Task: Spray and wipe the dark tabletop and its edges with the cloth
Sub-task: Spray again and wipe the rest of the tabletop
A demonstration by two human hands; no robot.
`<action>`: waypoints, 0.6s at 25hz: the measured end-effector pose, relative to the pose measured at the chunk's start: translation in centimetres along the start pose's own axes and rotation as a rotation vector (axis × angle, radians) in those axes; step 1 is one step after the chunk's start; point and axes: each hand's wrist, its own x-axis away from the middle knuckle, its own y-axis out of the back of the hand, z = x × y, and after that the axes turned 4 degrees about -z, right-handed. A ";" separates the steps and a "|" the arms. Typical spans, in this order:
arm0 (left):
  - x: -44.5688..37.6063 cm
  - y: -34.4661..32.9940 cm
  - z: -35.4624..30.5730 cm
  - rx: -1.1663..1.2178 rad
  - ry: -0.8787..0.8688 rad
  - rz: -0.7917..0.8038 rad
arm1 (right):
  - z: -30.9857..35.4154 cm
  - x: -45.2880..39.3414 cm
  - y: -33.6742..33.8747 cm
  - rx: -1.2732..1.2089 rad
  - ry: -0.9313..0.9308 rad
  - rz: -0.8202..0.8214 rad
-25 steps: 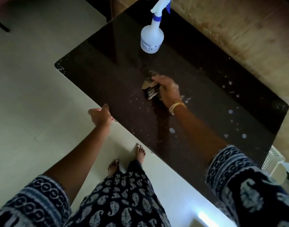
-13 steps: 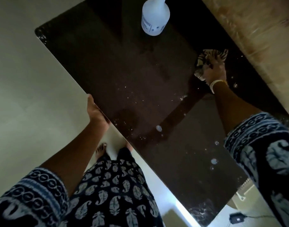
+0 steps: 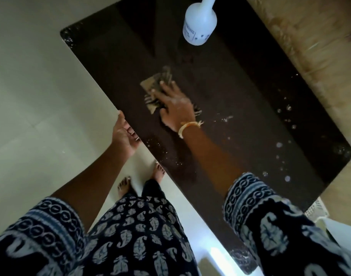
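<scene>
Cloth [image 3: 157, 90]: lies bunched on the middle of the dark tabletop [image 3: 240, 108], pinned under the right hand; kept flat, probably so more of it drags across the wet surface
Right hand [image 3: 175, 107]: fingers spread and fairly straight, pressing down on the cloth rather than curling round it; pale bangle at the wrist
Left hand [image 3: 124, 135]: grip closed on the near long edge of the tabletop, thumb on top, fingers curled beneath; likely a brace while the other arm leans in
Spray bottle [image 3: 199, 24]: stands upright at the far end, well apart from the cloth; set aside but within reach
Droplets [image 3: 279, 144]: scattered toward the right end and far edge; that part looks unwiped
Obstacles: only the bottle stands on the surface; white basket [image 3: 317, 211] beside the right corner; bare feet near the front edge
</scene>
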 end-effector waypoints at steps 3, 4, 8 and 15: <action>0.6 0.8 -0.4 -0.044 0.054 -0.028 | 4.4 2.7 -1.6 -0.023 0.214 0.051; 0.7 1.2 -0.5 -0.031 0.084 -0.018 | 4.8 3.1 -1.5 -0.061 0.245 0.028; 1.0 2.1 -0.8 -0.012 0.140 0.017 | -0.3 3.5 1.4 -0.091 -0.075 -0.217; 0.8 2.6 -0.6 -0.080 0.117 0.008 | -11.8 8.2 6.5 0.030 -0.875 -0.222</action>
